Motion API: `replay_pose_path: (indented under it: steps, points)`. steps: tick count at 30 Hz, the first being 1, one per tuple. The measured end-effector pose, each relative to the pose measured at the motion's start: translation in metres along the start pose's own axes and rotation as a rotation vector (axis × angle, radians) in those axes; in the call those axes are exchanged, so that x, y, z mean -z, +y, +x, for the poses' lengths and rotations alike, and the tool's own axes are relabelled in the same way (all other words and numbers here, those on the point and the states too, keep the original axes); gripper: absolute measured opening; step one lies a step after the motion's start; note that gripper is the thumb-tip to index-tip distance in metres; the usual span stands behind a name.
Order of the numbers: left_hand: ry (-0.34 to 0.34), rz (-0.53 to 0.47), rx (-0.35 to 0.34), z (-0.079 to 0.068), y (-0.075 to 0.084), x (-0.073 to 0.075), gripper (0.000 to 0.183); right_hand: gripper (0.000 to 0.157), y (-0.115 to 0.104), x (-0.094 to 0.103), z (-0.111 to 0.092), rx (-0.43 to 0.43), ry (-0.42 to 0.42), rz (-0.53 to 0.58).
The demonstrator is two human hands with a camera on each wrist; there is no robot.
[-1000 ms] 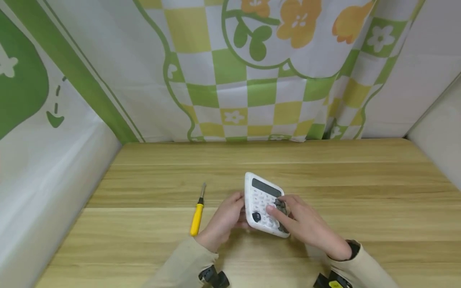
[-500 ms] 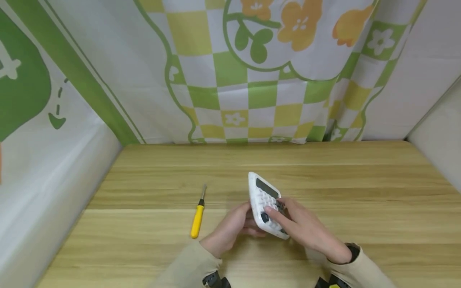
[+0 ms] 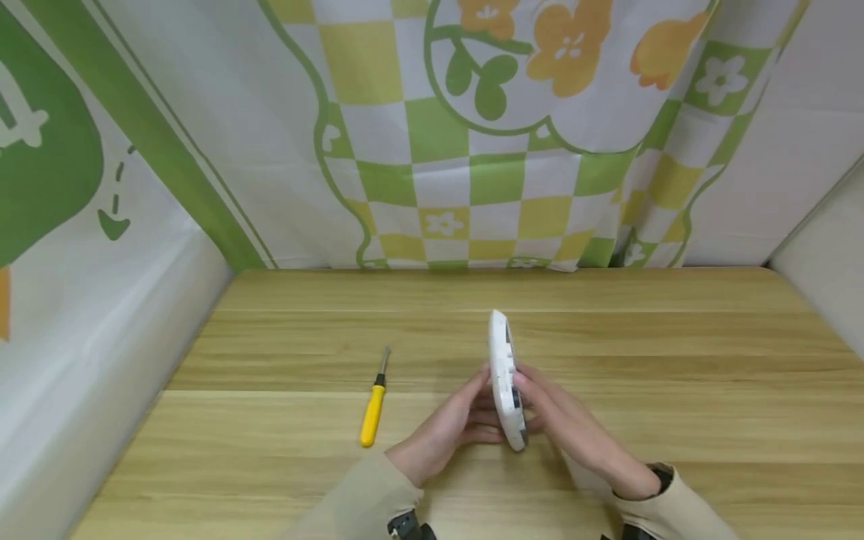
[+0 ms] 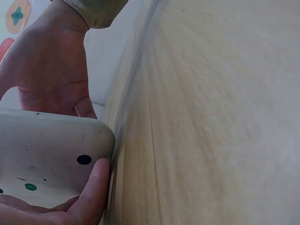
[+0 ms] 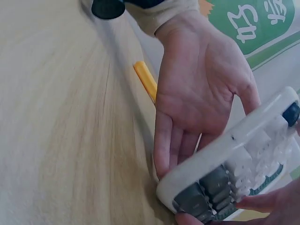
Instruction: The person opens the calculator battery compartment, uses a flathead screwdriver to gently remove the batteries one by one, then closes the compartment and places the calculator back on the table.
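A white calculator (image 3: 502, 382) stands nearly edge-on between the two hands above the table. My left hand (image 3: 442, 435) holds it from its back side; in the left wrist view, fingertips (image 4: 97, 176) lie on the pale back (image 4: 42, 145) near a dark round foot (image 4: 84, 160). My right hand (image 3: 574, 427) holds the key side, with fingers (image 5: 262, 200) at the light and dark keys (image 5: 213, 185) in the right wrist view. To the left on the table lies a screwdriver (image 3: 373, 412) with a yellow handle, tip pointing away.
The wooden table (image 3: 283, 337) reaches back to a hanging cloth (image 3: 439, 180) with green and yellow checks. A white covered wall (image 3: 108, 300) borders the left side, and a plain pale wall (image 3: 826, 240) the right.
The calculator has turned from showing its keys and screen to edge-on, and shifted slightly right. My left hand has moved right with it, while the right hand stays close on the keys.
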State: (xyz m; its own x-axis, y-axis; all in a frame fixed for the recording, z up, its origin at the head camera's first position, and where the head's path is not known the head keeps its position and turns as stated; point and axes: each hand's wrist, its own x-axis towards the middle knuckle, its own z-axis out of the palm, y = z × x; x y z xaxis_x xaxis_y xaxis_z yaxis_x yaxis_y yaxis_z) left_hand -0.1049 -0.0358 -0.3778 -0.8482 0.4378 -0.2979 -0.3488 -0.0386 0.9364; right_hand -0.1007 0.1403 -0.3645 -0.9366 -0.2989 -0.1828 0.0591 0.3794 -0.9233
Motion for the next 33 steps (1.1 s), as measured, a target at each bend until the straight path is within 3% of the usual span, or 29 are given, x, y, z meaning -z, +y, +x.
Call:
replay_pose_path:
  steps: [8,13,18,26,33]
  points:
    - [0.026,0.034,0.030,0.003,0.001,-0.003,0.067,0.060,-0.003,0.001,-0.004,0.010,0.033,0.062]
    - [0.017,0.083,0.041,0.003,0.003,-0.002,0.068,0.063,-0.004,-0.002,-0.007,-0.002,0.040,0.208]
    - [0.017,0.050,0.037,0.005,0.002,0.002,0.071,0.063,0.000,-0.004,-0.009,0.028,0.023,0.313]
    - [0.080,0.003,0.074,0.005,0.000,0.009,0.074,0.064,0.004,-0.001,-0.008,0.101,-0.083,0.345]
    - [0.085,0.038,0.092,0.005,0.002,0.008,0.067,0.064,0.005,-0.002,-0.010,0.102,-0.075,0.358]
